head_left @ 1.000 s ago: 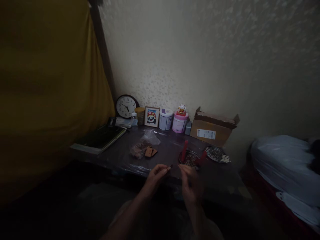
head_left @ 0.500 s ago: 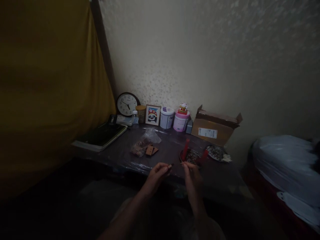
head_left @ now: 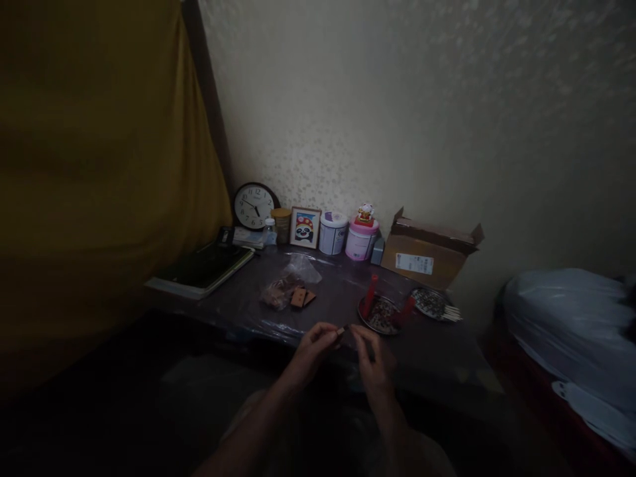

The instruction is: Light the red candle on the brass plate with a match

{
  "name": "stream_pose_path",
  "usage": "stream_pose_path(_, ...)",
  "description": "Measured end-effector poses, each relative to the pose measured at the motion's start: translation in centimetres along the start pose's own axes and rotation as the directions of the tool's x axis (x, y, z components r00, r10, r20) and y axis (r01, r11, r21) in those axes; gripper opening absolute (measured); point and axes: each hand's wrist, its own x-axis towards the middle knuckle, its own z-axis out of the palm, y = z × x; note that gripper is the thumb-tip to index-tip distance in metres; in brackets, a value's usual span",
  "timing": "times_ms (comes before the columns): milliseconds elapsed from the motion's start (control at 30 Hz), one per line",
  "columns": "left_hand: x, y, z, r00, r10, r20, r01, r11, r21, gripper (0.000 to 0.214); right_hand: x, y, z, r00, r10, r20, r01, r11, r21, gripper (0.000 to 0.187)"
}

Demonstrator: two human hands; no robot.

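Note:
My left hand is closed in a pinch on a small light-brown piece with a dark end, too dim to name. Close to that end are the fingertips of my right hand, pinched together. Whatever they hold is too small to make out. Both hands are above the table's near edge. Just beyond my right hand, a round plate of small dark and light bits has two red tubes on it, one upright and one leaning. Flat brown rectangular pieces lie beside a clear plastic bag.
A second plate of bits holds several pale sticks. Along the wall stand a clock, a framed panda picture, two tubs and a cardboard box. A green book lies left. A yellow curtain hangs left.
My right hand has moved left, bringing its fingertips up to the piece in my left hand. My left hand has stayed almost in place. The view has shifted slightly.

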Motion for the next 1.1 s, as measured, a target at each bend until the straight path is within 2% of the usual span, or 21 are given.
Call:
stream_pose_path(233,0.0,-0.1,-0.2,1.000,-0.007,0.010,0.007,1.000,-0.003,0.018,-0.1,-0.1,0.2,0.999,0.052,0.007,-0.052,0.999,0.011,0.017)
stream_pose_path(700,0.1,-0.1,0.0,1.000,-0.017,-0.002,0.017,1.000,-0.002,0.021,0.2,-0.4,0.1,0.995,-0.094,-0.031,0.092,0.995,-0.039,0.016)
stream_pose_path(833,-0.1,0.1,0.2,1.000,-0.014,-0.016,0.014,1.000,0.003,0.021,0.9,-1.2,-0.7,0.995,-0.079,-0.060,0.074,0.994,-0.082,0.019)
stream_pose_path(900,-0.2,0.2,0.4,1.000,-0.011,-0.021,0.011,1.000,0.003,0.021,1.0,-1.3,-1.0,0.998,-0.057,-0.038,0.053,0.994,-0.096,0.021)
stream_pose_path(1033,-0.4,0.2,0.6,1.000,-0.011,-0.018,0.011,1.000,0.011,0.022,0.5,1.0,-0.5,0.992,-0.072,0.101,0.082,0.992,-0.099,0.025)
stream_pose_path(1100,-0.4,0.2,0.5,1.000,-0.020,-0.013,0.020,1.000,0.015,0.024,0.3,2.7,-0.1,0.998,-0.033,0.056,0.040,0.991,-0.129,0.029)
